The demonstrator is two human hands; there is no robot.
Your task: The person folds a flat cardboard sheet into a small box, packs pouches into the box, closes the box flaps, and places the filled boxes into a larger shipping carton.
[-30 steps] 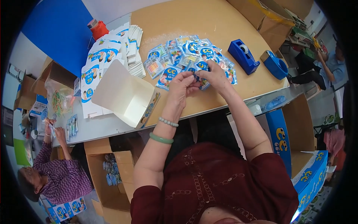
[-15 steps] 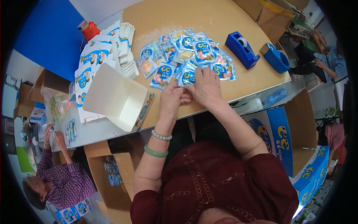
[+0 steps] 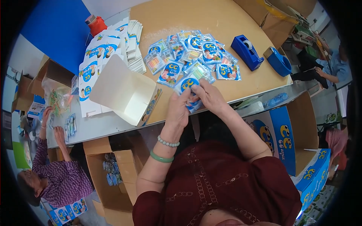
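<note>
Both hands are raised at the near edge of the table, closed on small blue-and-white plastic packets (image 3: pixel 185 85). My left hand (image 3: pixel 178 110) pinches them with its thumb on top. My right hand (image 3: pixel 211 97) grips their right side; part of a second packet shows below the thumbs, and how many are held is hidden. Just beyond lies a loose pile of similar packets (image 3: pixel 211 52), some turned to show coloured sticks through a clear side. An open white box (image 3: pixel 130 98) lies tilted left of my left hand, its mouth toward me.
Flat printed cartons (image 3: pixel 90 71) and a stack of folded ones (image 3: pixel 134 49) lie at the left. On the right stand a blue tape dispenser (image 3: pixel 247 52) and a blue ring-shaped holder (image 3: pixel 278 61). Cardboard boxes (image 3: pixel 126 173) flank me below. A co-worker (image 3: pixel 62 180) handles things at the left.
My hands have lifted packets off the near side of the pile and drawn them toward me. The co-worker's hands at the left have moved apart.
</note>
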